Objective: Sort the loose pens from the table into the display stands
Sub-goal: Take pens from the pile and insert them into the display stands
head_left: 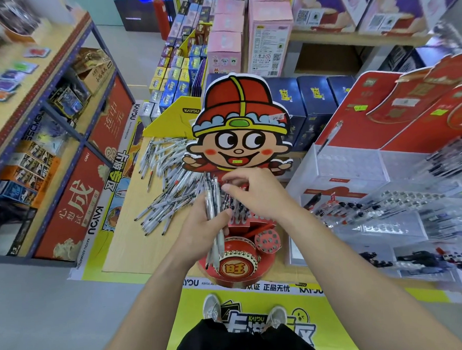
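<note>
Pen bundle (211,199) was clamped in curled L hand (197,231). R hand (254,197) was held over cartoon display stand (238,127), grip not discernible. Loose pens (167,177) were heaped on table (122,239).

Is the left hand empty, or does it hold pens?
Not empty. The left hand grips a bundle of pens; their ends stick out above and below its fingers.

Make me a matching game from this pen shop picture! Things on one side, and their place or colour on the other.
Things:
1. pen pile
2. pen bundle
3. cartoon hat

Place or colour:
A. red
B. held by the left hand
C. lying on the table

Pairs: 1-C, 2-B, 3-A.
</note>
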Available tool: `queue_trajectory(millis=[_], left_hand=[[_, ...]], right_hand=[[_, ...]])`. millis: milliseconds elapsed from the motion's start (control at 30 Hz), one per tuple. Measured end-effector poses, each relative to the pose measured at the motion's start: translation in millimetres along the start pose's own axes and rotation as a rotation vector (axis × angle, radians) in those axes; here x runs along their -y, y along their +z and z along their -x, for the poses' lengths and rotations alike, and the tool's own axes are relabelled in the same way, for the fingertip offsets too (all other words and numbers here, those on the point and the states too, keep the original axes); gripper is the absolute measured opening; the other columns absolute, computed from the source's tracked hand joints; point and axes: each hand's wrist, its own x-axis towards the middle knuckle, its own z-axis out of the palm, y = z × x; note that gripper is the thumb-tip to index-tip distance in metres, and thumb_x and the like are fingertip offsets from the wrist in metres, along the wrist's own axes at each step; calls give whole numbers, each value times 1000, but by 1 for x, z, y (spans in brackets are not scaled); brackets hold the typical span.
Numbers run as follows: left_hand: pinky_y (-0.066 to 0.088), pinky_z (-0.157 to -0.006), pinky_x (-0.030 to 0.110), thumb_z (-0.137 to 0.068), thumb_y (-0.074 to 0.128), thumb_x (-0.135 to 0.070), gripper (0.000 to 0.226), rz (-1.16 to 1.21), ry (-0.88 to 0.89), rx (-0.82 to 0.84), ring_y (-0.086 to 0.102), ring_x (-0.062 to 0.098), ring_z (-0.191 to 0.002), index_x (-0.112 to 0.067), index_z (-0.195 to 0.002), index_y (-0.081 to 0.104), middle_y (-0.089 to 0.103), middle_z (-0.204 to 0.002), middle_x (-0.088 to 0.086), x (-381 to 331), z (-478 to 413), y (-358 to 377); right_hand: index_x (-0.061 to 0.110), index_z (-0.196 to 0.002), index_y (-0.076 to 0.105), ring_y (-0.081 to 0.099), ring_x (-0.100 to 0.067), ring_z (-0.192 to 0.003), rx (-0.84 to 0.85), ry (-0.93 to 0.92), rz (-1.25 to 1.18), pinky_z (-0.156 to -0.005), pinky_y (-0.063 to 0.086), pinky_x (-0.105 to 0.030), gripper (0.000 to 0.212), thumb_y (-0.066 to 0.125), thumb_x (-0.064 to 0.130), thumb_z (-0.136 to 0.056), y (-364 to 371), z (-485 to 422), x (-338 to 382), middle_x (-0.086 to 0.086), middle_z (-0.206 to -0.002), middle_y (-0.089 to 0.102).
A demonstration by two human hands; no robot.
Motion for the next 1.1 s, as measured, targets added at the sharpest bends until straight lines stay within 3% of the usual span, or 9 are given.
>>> queue_trajectory(millis=[333, 533, 633, 733, 833, 867, 967, 1033, 1100], left_hand=[[52, -65, 28, -97, 68, -18, 24, -82, 45, 86, 62, 15, -67, -21, -117, 54, 64, -77, 3, 0, -5, -5], [49, -64, 16, -99, 64, -17, 22, -116, 29, 174, 61, -2, -64, -24, -116, 52, 66, -69, -25, 3, -11, -15], [46, -74, 22, -99, 65, -20, 25, -152, 7, 206, 62, -5, -71, -24, -120, 50, 66, -74, -30, 6, -14, -20], [50, -79, 31, -97, 67, -27, 30, -179, -1, 210, 66, 5, -77, -20, -121, 52, 71, -82, -17, 6, -14, -27], [44, -107, 55, -82, 71, -64, 90, -247, -24, 194, 54, 40, -123, -4, -141, 41, 58, -131, 20, 11, -16, -36], [40, -109, 61, -79, 70, -68, 96, -265, -38, 198, 47, 47, -128, -4, -143, 38, 50, -138, 28, 17, -19, -40], [47, -103, 56, -93, 69, -46, 66, -244, -87, 156, 64, 34, -109, -12, -143, 43, 68, -118, 15, 24, -20, -47], [52, -84, 45, -98, 66, -32, 35, -249, -71, 106, 64, 9, -76, -18, -127, 53, 69, -82, -9, 32, -23, -53], [49, -72, 39, -100, 65, -27, 15, -240, -73, 68, 60, 7, -61, -23, -109, 53, 65, -65, -12, 39, -23, -57]], right_hand=[[32, -93, 65, 61, -2, -91, 13, -3, -51, -82, 50, -32, 4, 68, 30, -95, -10, 2, -4, 13, -93, 67], [30, -90, 64, 64, -2, -88, -36, -10, -82, -85, 54, -36, 9, 69, 24, -94, -12, -2, -2, 11, -90, 70], [32, -89, 63, 66, -3, -86, -71, 2, -106, -86, 56, -38, 13, 70, 23, -94, -14, -2, -2, 12, -88, 71], [33, -89, 62, 66, -7, -87, -119, 7, -134, -87, 56, -41, 16, 68, 19, -95, -15, -2, -2, 11, -88, 69], [30, -93, 60, 65, -7, -90, -206, 12, -159, -88, 56, -40, 14, 65, 17, -97, -17, 0, 0, 10, -93, 67], [28, -95, 60, 66, -7, -89, -243, 12, -170, -87, 57, -39, 12, 64, 17, -98, -18, 1, 1, 10, -93, 66], [30, -91, 57, 71, -11, -81, -332, 1, -254, -78, 61, -42, 18, 61, 15, -99, -25, 4, 6, 8, -90, 66], [33, -89, 57, 72, -15, -80, -379, -36, -261, -76, 61, -45, 20, 63, 17, -98, -29, 6, 8, 7, -86, 68], [34, -88, 57, 71, -14, -80, -416, -75, -224, -77, 60, -45, 20, 66, 18, -97, -30, 6, 11, 8, -84, 68]])
